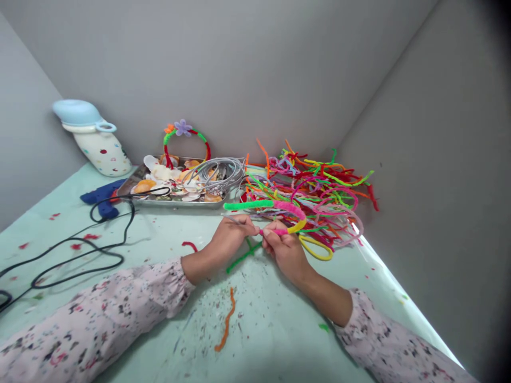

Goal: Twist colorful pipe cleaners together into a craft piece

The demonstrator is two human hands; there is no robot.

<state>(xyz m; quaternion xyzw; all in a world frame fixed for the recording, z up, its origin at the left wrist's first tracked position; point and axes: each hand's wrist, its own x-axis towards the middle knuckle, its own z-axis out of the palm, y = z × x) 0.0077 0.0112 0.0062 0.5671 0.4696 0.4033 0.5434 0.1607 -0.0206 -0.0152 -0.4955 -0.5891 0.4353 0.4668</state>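
Note:
A curved hoop (293,207) wound in green, pink and yellow pipe cleaner arches above my hands. My right hand (285,250) pinches its lower pink stretch between thumb and fingers. Close beside it, my left hand (233,236) is closed on the same hoop, and a thin grey end pokes out past its fingers. The fingertips of both hands almost meet at the pink part. Below them lie green pipe cleaner pieces (241,260), partly hidden by my fingers. An orange pipe cleaner piece (227,322) rests on the table nearer to me.
A large heap of coloured pipe cleaners (323,186) lies behind my right hand. A metal tray (179,204) holds shells and a coil of grey wire (223,173); a finished-looking hoop (165,143) with flowers stands there. Left are a blue glue gun (104,197), its black cord (107,250) and a bottle (99,149).

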